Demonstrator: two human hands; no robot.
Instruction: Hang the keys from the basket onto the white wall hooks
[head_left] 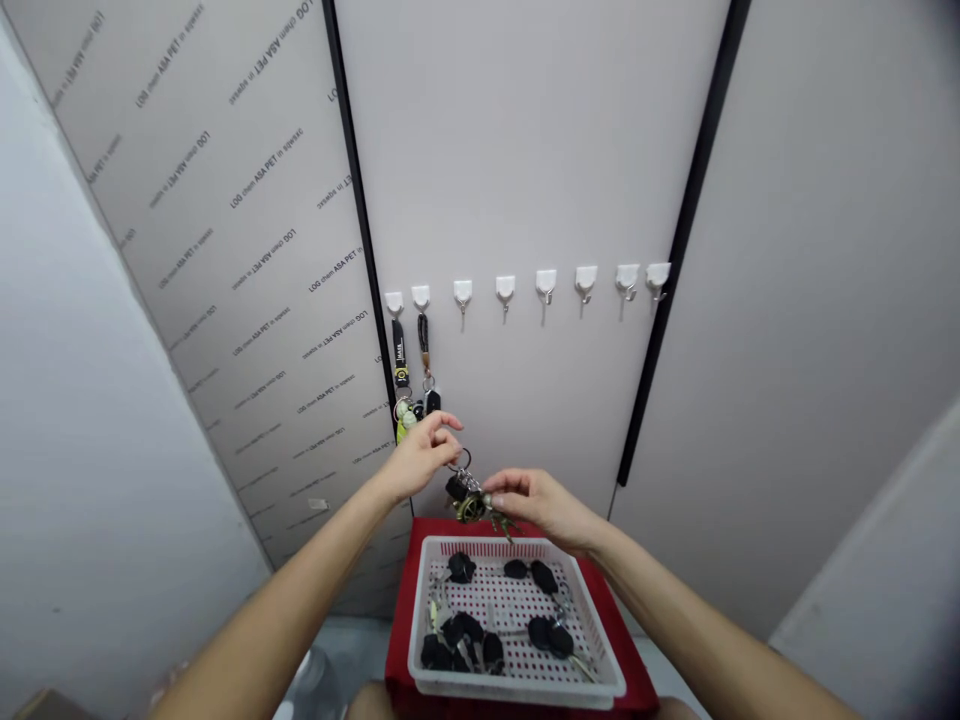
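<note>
Between my two hands, above the basket, hangs a keychain point(471, 507) with a large metal ring, a black key head and bronze-coloured charms. My left hand point(424, 455) pinches its ring between thumb and fingers, with the index finger stretched out. From the right, my right hand point(544, 505) has its thumb and fingers closed on the charms at the lower end. Just beyond my left hand, a black strap with a yellow badge point(401, 355) and a dark braided strap point(424, 340) hang from wall hooks, each with a keychain below; my fingers partly cover these.
Several white hooks point(546, 283) run in a row across the grey panel point(525, 150), between two black strips. Below my hands, a white perforated basket point(517, 686) holds several black-headed keys point(463, 632). It stands on a red-covered surface point(401, 620).
</note>
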